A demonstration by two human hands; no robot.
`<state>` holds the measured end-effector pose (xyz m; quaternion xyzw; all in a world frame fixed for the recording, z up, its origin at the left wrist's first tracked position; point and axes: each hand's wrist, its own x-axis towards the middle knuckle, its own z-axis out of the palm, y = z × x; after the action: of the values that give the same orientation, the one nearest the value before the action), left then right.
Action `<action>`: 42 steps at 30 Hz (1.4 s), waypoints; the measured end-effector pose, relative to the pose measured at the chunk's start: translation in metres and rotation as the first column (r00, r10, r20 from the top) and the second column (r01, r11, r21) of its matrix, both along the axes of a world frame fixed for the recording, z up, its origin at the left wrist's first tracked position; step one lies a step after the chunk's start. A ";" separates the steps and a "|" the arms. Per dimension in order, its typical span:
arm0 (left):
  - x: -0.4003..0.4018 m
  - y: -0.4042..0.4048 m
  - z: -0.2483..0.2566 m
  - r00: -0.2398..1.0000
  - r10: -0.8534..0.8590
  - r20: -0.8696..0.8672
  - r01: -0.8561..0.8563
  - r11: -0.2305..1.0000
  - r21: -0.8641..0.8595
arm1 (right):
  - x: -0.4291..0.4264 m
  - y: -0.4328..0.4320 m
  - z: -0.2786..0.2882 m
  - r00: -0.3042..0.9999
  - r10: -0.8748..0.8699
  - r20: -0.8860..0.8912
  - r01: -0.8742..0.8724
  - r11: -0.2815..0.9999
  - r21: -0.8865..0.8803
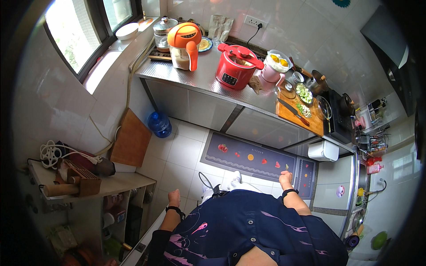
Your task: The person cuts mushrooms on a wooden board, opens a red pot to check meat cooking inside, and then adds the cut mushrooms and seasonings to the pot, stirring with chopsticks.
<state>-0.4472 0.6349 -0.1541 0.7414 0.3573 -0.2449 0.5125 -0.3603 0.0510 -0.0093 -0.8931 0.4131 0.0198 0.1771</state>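
Both of my arms hang at my sides with black bands at the wrists. My left hand (174,198) is curled above the tiled floor, near the shelf unit, with nothing seen in it. Over the edge of the fruit-printed kitchen mat (246,156), my right hand (285,179) is also curled, and no object shows in it. Before me runs a metal-topped counter (208,66). On it stand an orange soy milk maker (182,46), a red electric pressure cooker (237,68) and a pink appliance (272,68) topped by a bowl holding yellow pieces.
A kitchen knife (293,111) lies on a wooden cutting board (283,116) beside chopped vegetables (304,109). Right of it is a gas stove (337,114). A blue water bottle (159,124) and a leaning brown board (129,139) stand left. A white bin (323,151) hangs at the cabinet.
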 end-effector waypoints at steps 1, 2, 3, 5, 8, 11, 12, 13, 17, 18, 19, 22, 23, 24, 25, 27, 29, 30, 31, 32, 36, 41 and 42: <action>-0.001 0.000 -0.002 1.000 0.010 -0.002 -0.010 1.000 -0.007 | 0.000 0.000 0.000 1.000 0.006 0.004 -0.006 1.000 -0.005; 0.000 0.001 -0.005 0.999 0.032 0.007 -0.032 0.999 -0.018 | 0.000 0.001 0.000 1.000 0.012 0.008 -0.012 1.000 -0.009; 0.000 0.000 -0.007 0.998 0.061 0.021 -0.061 0.998 -0.030 | 0.000 0.001 -0.001 1.000 0.018 0.011 -0.018 1.000 -0.015; -0.002 -0.001 -0.011 0.990 0.128 0.060 -0.125 0.991 -0.055 | 0.000 0.001 -0.002 1.000 0.021 0.008 -0.021 1.000 -0.015; -0.006 -0.002 -0.019 0.960 0.238 0.149 -0.224 0.969 -0.104 | -0.001 0.002 -0.001 0.999 0.034 0.014 -0.033 0.999 -0.021; -0.014 0.000 -0.032 0.916 0.304 0.262 -0.274 0.950 -0.147 | -0.003 0.003 0.001 0.998 0.056 0.014 -0.055 0.998 -0.032; -0.015 0.001 -0.036 0.907 0.306 0.289 -0.272 0.950 -0.153 | -0.005 0.003 0.003 0.998 0.059 0.012 -0.058 0.998 -0.036; -0.016 0.001 -0.041 0.902 0.301 0.309 -0.265 0.952 -0.154 | -0.006 0.004 0.004 0.999 0.053 -0.004 -0.053 0.998 -0.035; -0.019 0.003 -0.054 0.891 0.230 0.392 -0.193 0.972 -0.132 | -0.006 0.003 0.006 0.999 0.025 -0.021 -0.026 0.999 -0.033; -0.019 0.002 -0.057 0.875 0.197 0.443 -0.161 0.980 -0.116 | -0.004 0.004 0.006 0.999 0.025 -0.020 -0.026 0.999 -0.035; -0.021 0.001 -0.054 0.840 0.144 0.523 -0.114 0.989 -0.090 | -0.005 0.002 0.008 0.999 0.021 -0.024 -0.022 0.999 -0.040; -0.016 -0.003 -0.039 0.897 0.213 0.387 -0.178 0.976 -0.124 | -0.006 -0.001 0.009 1.000 -0.008 -0.022 0.007 0.999 -0.038; -0.013 -0.005 -0.031 0.925 0.267 0.269 -0.236 0.961 -0.141 | -0.007 -0.001 0.010 1.000 -0.013 -0.013 0.013 0.999 -0.033; -0.009 -0.009 -0.021 0.937 0.318 0.145 -0.297 0.943 -0.148 | -0.007 -0.002 0.011 0.999 -0.036 -0.016 0.035 0.999 -0.039; -0.007 -0.012 -0.016 0.930 0.368 0.021 -0.361 0.921 -0.145 | -0.007 -0.003 0.012 0.999 -0.026 -0.022 0.025 0.999 -0.041; -0.004 -0.018 -0.011 0.906 0.415 -0.079 -0.423 0.895 -0.143 | -0.007 -0.008 0.014 0.999 -0.001 -0.032 -0.001 0.999 -0.045; -0.006 -0.022 -0.012 0.906 0.421 -0.034 -0.420 0.892 -0.168 | -0.008 -0.011 0.015 0.999 -0.035 -0.032 0.034 0.999 -0.022; -0.004 -0.024 -0.007 0.910 0.413 -0.040 -0.414 0.898 -0.152 | -0.008 -0.011 0.014 0.998 -0.051 -0.032 0.051 0.999 -0.004; -0.003 -0.026 -0.001 0.914 0.404 -0.047 -0.406 0.903 -0.137 | -0.007 -0.012 0.013 0.997 -0.067 -0.032 0.067 0.998 0.012; -0.001 -0.031 0.005 0.917 0.395 -0.055 -0.398 0.909 -0.123 | -0.008 -0.016 0.013 0.998 -0.049 -0.049 0.050 0.999 0.005; 0.001 -0.038 0.007 0.923 0.382 -0.033 -0.383 0.916 -0.122 | -0.011 -0.034 0.004 0.999 -0.033 -0.028 0.034 0.998 0.044; 0.004 -0.065 0.022 0.938 0.344 0.040 -0.337 0.933 -0.122 | -0.018 -0.080 -0.014 0.998 -0.062 -0.011 0.063 0.992 0.109; 0.007 -0.074 0.026 0.934 0.357 0.020 -0.352 0.927 -0.127 | -0.022 -0.093 -0.019 0.998 -0.066 -0.009 0.066 0.991 0.112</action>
<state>-0.4401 0.5609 -0.1277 0.6373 0.4589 -0.1534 0.5998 -0.3822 -0.0422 -0.0285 -0.8675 0.4412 0.0393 0.2266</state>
